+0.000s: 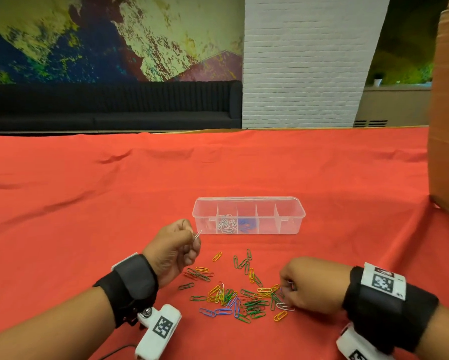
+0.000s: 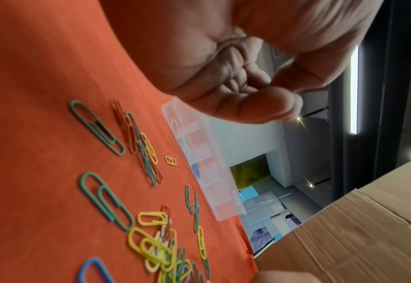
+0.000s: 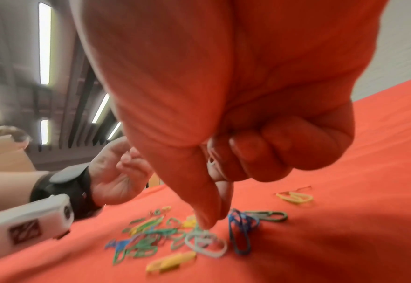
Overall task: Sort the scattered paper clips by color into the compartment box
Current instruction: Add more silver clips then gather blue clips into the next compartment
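A clear compartment box (image 1: 248, 201) stands on the red cloth, with white clips (image 1: 227, 224) in its second section from the left and blue clips (image 1: 246, 224) in the third. Just left of the box, my left hand (image 1: 193, 236) is raised and pinches a white paper clip (image 1: 197, 234) between thumb and finger. A loose pile of green, yellow, blue, red and white clips (image 1: 239, 297) lies in front of the box. My right hand (image 1: 287, 289) is at the pile's right edge. It holds a pale clip (image 3: 210, 162) in its curled fingers, and its thumb tip (image 3: 205, 222) is down by a white clip (image 3: 207, 244) on the cloth.
A tall cardboard box (image 1: 446, 126) stands at the right edge of the table. The red cloth (image 1: 88, 203) stretches wide to the left of and behind the clear box. A dark sofa (image 1: 114, 105) and a white brick pillar (image 1: 304, 61) lie beyond the table.
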`<action>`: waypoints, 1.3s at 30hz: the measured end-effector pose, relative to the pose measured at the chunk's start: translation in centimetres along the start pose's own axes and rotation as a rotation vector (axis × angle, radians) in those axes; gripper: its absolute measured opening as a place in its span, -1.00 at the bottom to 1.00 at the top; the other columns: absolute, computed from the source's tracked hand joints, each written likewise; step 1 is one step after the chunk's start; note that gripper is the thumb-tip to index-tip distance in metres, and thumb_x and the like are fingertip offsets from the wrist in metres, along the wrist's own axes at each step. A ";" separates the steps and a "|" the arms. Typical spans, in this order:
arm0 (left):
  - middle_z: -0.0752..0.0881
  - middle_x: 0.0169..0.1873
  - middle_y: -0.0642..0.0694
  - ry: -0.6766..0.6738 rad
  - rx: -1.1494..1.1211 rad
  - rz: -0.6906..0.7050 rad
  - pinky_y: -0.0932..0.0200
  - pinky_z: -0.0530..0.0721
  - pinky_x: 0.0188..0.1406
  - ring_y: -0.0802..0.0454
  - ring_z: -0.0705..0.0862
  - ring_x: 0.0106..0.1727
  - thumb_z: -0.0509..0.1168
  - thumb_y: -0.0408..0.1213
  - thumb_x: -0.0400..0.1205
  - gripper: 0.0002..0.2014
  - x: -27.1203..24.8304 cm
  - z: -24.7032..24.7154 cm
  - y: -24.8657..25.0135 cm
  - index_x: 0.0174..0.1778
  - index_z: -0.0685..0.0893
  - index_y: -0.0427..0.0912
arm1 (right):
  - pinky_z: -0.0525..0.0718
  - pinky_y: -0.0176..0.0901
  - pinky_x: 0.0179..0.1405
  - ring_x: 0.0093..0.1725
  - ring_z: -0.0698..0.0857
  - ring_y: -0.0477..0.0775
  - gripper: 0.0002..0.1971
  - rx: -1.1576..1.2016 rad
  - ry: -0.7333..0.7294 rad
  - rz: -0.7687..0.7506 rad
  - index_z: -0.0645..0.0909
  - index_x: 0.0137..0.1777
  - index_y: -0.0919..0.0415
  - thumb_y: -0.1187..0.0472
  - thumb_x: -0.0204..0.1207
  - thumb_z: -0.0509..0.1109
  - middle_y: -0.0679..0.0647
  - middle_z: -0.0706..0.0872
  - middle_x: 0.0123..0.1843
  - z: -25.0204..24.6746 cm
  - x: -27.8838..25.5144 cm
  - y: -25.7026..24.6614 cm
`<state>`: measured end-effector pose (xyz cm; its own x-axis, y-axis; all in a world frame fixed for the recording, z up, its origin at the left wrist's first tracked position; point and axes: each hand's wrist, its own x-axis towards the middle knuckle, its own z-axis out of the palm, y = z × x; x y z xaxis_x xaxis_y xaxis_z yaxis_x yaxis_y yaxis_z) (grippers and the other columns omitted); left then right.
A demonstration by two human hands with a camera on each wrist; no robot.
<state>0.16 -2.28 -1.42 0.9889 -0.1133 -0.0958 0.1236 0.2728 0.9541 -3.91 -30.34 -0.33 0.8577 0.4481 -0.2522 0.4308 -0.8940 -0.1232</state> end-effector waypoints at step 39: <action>0.77 -0.11 0.08 -0.674 1.807 0.331 0.15 0.68 -0.09 0.04 0.71 -0.08 0.25 -0.05 0.46 -0.72 -1.2 0.2 0.9 0.04 0.75 0.16 | 0.39 -0.24 -0.64 -0.49 0.46 0.02 -0.91 1.638 -0.103 0.267 0.53 -0.26 0.17 0.31 0.44 0.27 0.13 0.54 -0.36 -0.8 2.9 -0.5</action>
<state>-0.93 -2.08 -0.44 0.7101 -0.6772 -0.1930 -0.6777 -0.7316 0.0739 -1.44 -28.57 -0.18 0.8042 0.3497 -0.4805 -0.5042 -0.0264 -0.8632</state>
